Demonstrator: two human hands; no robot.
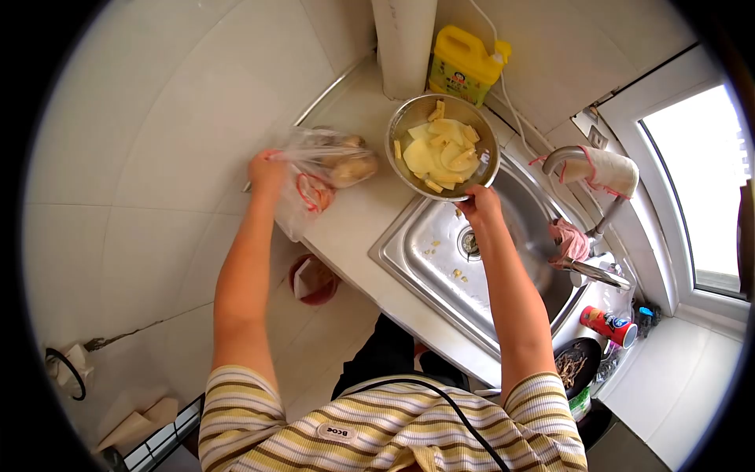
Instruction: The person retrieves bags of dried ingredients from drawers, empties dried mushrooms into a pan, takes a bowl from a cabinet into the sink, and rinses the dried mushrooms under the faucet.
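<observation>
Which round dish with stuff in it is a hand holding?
The silvery bowl of pale yellow slices: the right hand grips its rim. The black dish of brown strips, beside the sink, is untouched.

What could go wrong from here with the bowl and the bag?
The right hand grips the bowl only at its near rim, so it could tip and spill the pale slices, perhaps into the sink.
The bag, in the left hand, hangs partly over the edge of the counter; if let go there, it might slide to the floor.
</observation>
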